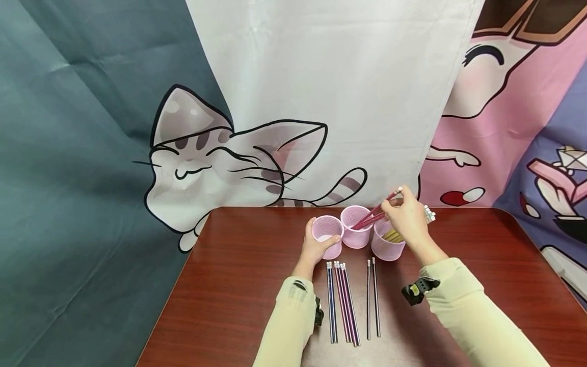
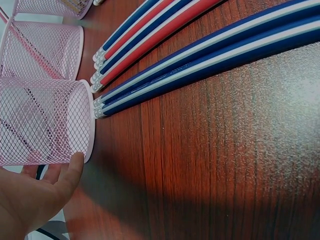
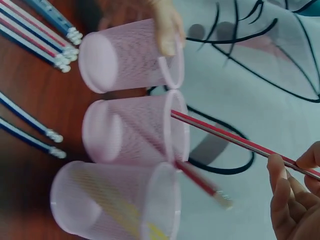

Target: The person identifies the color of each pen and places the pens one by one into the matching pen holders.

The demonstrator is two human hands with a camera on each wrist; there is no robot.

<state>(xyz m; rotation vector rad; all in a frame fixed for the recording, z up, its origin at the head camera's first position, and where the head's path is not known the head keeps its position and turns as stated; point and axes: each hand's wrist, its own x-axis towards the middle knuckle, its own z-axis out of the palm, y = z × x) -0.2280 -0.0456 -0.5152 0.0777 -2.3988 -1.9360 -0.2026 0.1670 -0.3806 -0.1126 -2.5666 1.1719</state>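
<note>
Nearest my head camera lie the person's pale sleeves (image 1: 289,321), then slim striped pencils (image 1: 343,300) with whitish eraser ends on the glossy wood-grain bench (image 1: 197,316); through the left wrist view I catch faint print (image 2: 162,77) on a blue one, too small to read. Beyond, the left hand (image 1: 315,247) has its grip curled around the left cup (image 1: 327,224), round pink mesh. The grip of the right hand (image 1: 409,216) pinches a red pencil (image 3: 225,136), its lower end in the mouth of the matching middle cup (image 1: 356,239), where another red pencil (image 3: 197,179) leans. Yellow pencils (image 1: 393,235) lean in the right cup (image 1: 387,251). Behind hangs creased cloth (image 1: 344,76) showing a cartoon cat (image 1: 257,168).
</note>
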